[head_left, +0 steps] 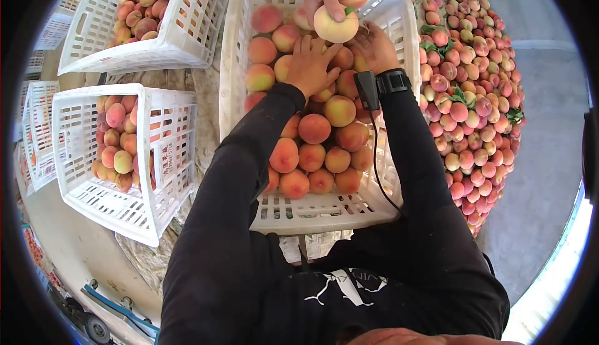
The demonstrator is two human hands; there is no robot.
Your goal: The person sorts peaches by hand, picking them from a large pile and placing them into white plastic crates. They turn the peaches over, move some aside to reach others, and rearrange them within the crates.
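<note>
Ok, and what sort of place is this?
Most likely a fruit sorting or packing spot. A white slotted plastic crate of round red-and-yellow peaches sits in front, similar peach-filled crates stand on the left, and a big heap of loose peaches lies on the right.

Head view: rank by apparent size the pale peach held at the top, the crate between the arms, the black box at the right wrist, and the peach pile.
1. Crate
2. Peach pile
3. Pale peach
4. Black box, only somewhat smaller; nearness may skew this
</note>
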